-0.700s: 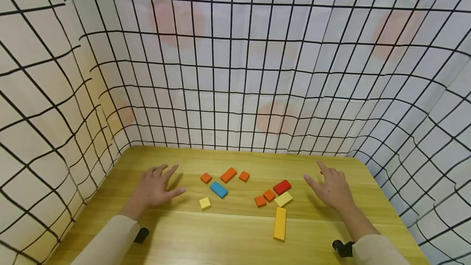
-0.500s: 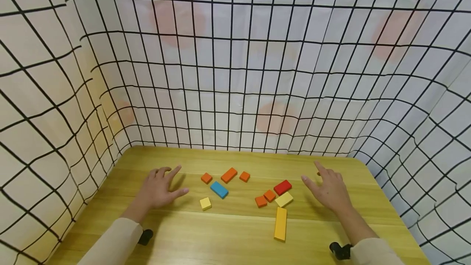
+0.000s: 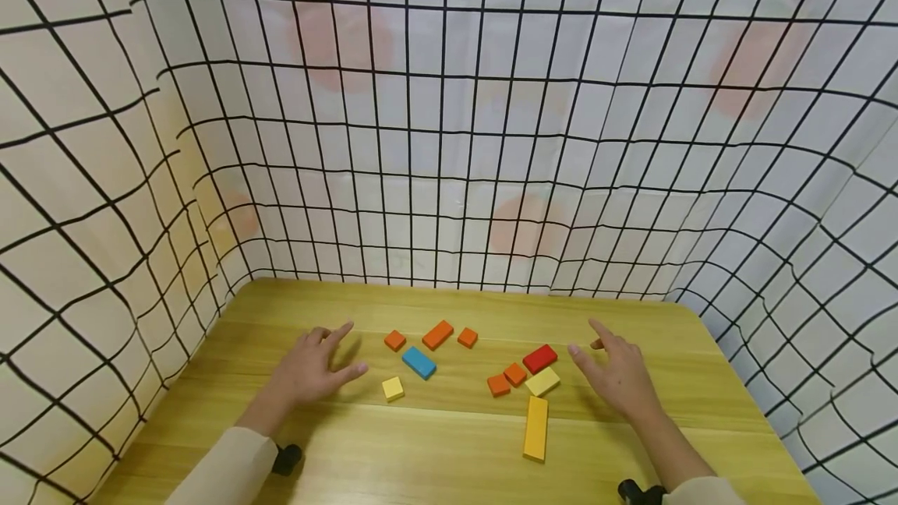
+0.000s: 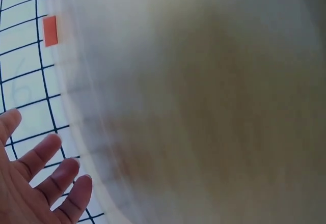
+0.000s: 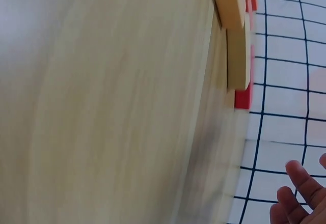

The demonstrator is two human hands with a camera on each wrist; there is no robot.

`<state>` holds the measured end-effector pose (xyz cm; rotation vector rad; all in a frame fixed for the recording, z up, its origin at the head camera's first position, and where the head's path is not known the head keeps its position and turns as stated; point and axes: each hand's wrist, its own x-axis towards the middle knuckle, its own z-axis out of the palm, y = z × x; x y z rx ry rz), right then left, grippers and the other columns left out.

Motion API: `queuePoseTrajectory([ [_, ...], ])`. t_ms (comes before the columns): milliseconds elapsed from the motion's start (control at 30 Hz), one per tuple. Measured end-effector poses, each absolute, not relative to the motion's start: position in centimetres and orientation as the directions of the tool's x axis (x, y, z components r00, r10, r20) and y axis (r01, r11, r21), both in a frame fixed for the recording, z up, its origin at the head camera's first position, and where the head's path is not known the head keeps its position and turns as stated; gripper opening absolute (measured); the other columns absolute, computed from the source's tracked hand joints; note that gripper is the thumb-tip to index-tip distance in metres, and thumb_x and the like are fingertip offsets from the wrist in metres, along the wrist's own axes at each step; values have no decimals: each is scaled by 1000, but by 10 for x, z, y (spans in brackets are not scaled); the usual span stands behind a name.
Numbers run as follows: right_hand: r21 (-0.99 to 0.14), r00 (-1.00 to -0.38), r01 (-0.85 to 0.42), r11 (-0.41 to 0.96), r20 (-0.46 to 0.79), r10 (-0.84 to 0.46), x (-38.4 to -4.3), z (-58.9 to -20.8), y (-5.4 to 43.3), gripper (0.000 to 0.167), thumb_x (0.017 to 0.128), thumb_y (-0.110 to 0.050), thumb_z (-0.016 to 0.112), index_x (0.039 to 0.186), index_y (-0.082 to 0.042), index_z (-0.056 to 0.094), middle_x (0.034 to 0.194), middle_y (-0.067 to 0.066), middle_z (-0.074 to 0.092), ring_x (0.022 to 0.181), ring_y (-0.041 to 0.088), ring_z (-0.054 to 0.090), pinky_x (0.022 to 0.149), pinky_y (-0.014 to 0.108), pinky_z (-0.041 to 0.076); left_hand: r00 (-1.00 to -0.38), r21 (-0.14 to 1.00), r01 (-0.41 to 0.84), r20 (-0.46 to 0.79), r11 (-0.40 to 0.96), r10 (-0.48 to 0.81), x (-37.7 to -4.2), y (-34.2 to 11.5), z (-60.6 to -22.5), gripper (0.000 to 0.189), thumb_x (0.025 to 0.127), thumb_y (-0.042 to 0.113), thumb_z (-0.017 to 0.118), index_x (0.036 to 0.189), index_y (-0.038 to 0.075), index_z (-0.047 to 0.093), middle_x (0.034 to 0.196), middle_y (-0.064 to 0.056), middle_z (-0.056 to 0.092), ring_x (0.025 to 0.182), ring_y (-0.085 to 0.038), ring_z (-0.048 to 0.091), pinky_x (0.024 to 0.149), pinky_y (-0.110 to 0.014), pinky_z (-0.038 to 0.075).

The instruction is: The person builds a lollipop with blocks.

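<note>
In the head view my left hand (image 3: 309, 371) hovers above the table with fingers spread, holding nothing. Nearest to it are a small yellow block (image 3: 393, 389), a small orange block (image 3: 395, 340) and a blue block (image 3: 418, 362). My right hand (image 3: 620, 376) is also raised and empty, its thumb and index finger apart. To its left lie a red block (image 3: 540, 358), a pale yellow block (image 3: 543, 382) and a long amber block (image 3: 535, 429). In the wrist views, the left fingers (image 4: 65, 175) and right fingers (image 5: 304, 183) show relaxed, touching no block.
A long orange block (image 3: 438, 335) and a small orange block (image 3: 467, 337) lie toward the back. Two more small orange blocks, one of them the lower block (image 3: 499, 386), sit beside the red one. A white wall with black grid lines (image 3: 449, 139) surrounds the wooden table (image 3: 421, 458).
Both hands have moved inward, the left to the right and the right to the left and slightly nearer the person. The blocks lie as before.
</note>
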<state>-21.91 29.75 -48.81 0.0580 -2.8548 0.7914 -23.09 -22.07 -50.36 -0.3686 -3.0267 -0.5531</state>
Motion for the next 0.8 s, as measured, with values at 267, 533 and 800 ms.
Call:
queuePoseTrajectory([
  [267, -609, -993, -52, 791, 113, 21, -211, -489, 288, 81, 99, -62, 53, 160, -12, 33, 130, 20, 64, 120, 40, 55, 92, 60, 50, -978, 411, 201, 36, 889, 205, -225, -212, -506, 89, 90, 73, 58, 159, 21, 38, 134, -18, 60, 126, -44, 56, 96, -66, 49],
  [533, -673, -999, 41, 738, -45, 14, -202, -493, 280, 82, 94, -60, 65, 158, -16, 37, 128, 12, 60, 118, 31, 55, 90, 45, 50, -983, 553, 146, -15, 820, 185, -225, -200, -510, 79, 89, 64, 69, 151, 18, 51, 87, 3, 60, 76, -13, 54, 67, -33, 47],
  [800, -717, -994, 56, 695, -107, -29, -193, -500, 264, 68, 88, -44, 79, 143, -13, 55, 108, 5, 60, 92, 19, 53, 71, 29, 45, -969, 662, 165, -28, 731, 244, -224, -188, -513, 61, 88, 51, 77, 137, 16, 65, 73, 5, 55, 61, -9, 45, 54, -25, 37],
])
